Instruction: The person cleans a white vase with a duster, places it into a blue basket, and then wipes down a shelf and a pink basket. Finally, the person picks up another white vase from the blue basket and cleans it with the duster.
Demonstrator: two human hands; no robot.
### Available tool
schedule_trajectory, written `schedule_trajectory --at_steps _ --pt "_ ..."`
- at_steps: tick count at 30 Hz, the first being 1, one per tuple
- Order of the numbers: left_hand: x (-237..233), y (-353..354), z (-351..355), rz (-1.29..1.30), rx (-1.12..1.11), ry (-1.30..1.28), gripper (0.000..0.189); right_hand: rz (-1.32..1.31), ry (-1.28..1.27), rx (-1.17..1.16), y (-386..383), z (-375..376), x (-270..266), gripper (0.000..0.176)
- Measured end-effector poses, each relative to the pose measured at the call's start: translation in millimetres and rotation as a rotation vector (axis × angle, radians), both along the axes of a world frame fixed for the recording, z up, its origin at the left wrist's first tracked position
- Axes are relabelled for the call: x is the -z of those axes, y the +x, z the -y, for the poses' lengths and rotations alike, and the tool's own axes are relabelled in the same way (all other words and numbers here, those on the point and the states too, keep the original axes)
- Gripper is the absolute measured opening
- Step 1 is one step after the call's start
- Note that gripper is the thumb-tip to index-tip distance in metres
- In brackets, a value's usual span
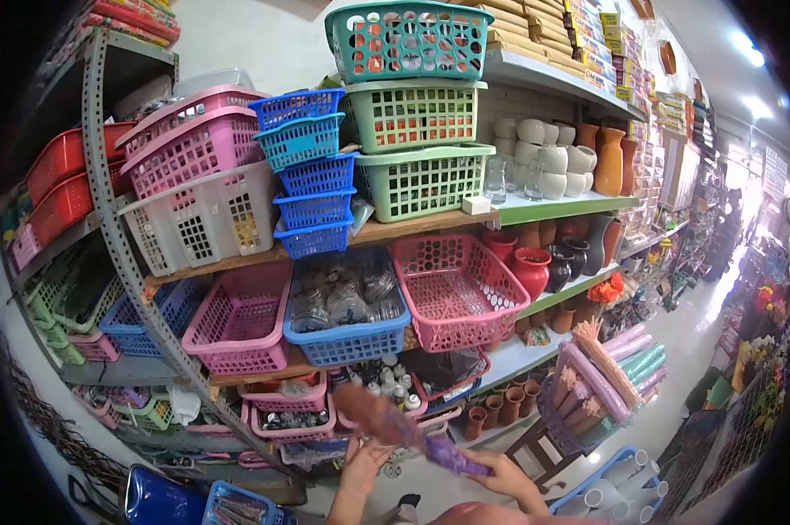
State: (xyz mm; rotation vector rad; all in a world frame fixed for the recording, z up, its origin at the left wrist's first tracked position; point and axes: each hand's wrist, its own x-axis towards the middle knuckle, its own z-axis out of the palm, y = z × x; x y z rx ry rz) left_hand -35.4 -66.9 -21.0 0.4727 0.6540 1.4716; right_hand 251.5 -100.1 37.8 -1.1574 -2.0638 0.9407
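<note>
A long item, brown at its upper left end and purple at its lower right end, is a brown and purple bundle (401, 432) blurred by motion; its kind cannot be made out. It slants across the space before me, in front of the lower shelf. My right hand (505, 480) is closed around its purple end. Below the brown part, my left hand (368, 455) has its fingers curled against the bundle, partly hidden by it. Behind the bundle stand small bottles (386, 385) on the shelf.
Shelves ahead carry a pink basket (459, 254), a blue basket (347, 352) of clear items and stacked green baskets (423, 188). A metal post (141, 289) stands left. Wrapped rolls (605, 367) fill a basket at right, above white tubes (627, 477). An aisle (701, 324) runs right.
</note>
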Motion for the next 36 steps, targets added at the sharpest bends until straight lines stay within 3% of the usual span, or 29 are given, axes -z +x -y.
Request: schedule_trajectory --at_steps 1,2,5,6,8,10,12,13,15,18,20,22,24,28,29,31,32,34,35,36 --pt "6 -3 6 -0.056 0.026 0.016 0.044 0.146 0.005 0.157 -4 8 0 0.056" --pt "7 -3 12 -0.055 0.018 0.011 0.044 0.147 0.001 0.149 -3 11 3 0.056" --pt "2 -1 28 -0.061 -0.005 0.016 0.045 -0.002 -0.005 -0.155 5 16 9 0.058" --pt "-7 1 33 -0.082 -0.018 0.011 0.043 -0.002 -0.007 -0.161 7 19 4 0.058" --pt "-21 4 39 -0.124 -0.037 0.000 0.039 0.199 0.051 0.092 7 23 -9 0.057" --pt "-5 -3 35 -0.134 -0.026 0.002 0.037 0.079 0.155 0.135 8 25 2 0.058" --pt "9 -12 29 -0.105 -0.011 -0.002 0.038 -0.161 0.008 -0.213 11 26 1 0.060" --pt "2 -11 32 -0.116 -0.041 0.020 0.040 -0.162 0.008 -0.214 10 27 -3 0.060" --pt "-23 -7 33 -0.134 -0.051 0.028 0.039 0.081 -0.009 0.036 9 28 -14 0.058" --pt "-19 -16 23 -0.158 -0.040 0.057 0.037 0.002 0.006 0.008 8 21 2 0.058" --pt "-4 -27 14 -0.017 -0.086 0.014 0.038 -0.026 0.027 -0.040 8 13 5 0.059" --pt "-29 -28 9 0.012 -0.056 0.021 0.036 -0.054 0.050 -0.086 -1 7 -2 0.059" --pt "-43 -30 3 -0.172 -0.030 0.045 0.037 0.044 -0.054 0.149 -15 4 -20 0.060" --pt "-34 -43 -17 -0.067 -0.076 0.072 0.040 -0.030 -0.053 -0.123 -21 -13 -21 0.061" --pt "-34 -45 -16 -0.051 -0.039 0.042 0.037 -0.028 -0.052 -0.122 -26 -15 -21 0.061" --pt "-41 -41 -23 -0.172 -0.042 0.132 0.033 0.065 0.061 0.198 -38 -18 -24 0.061" --pt "-37 -41 -28 -0.188 -0.049 0.145 0.031 0.067 0.057 0.199 -37 -20 -22 0.061" --pt "-41 -59 -38 -0.165 0.240 0.130 0.035 -0.008 0.071 -0.145 -35 -28 -16 0.063" --pt "-40 -59 -38 -0.166 0.240 0.130 0.035 -0.009 0.071 -0.144 -37 -32 -14 0.063" --pt "-39 -58 -38 -0.168 0.157 0.132 0.035 0.001 0.081 -0.004 -40 -35 -12 0.063"
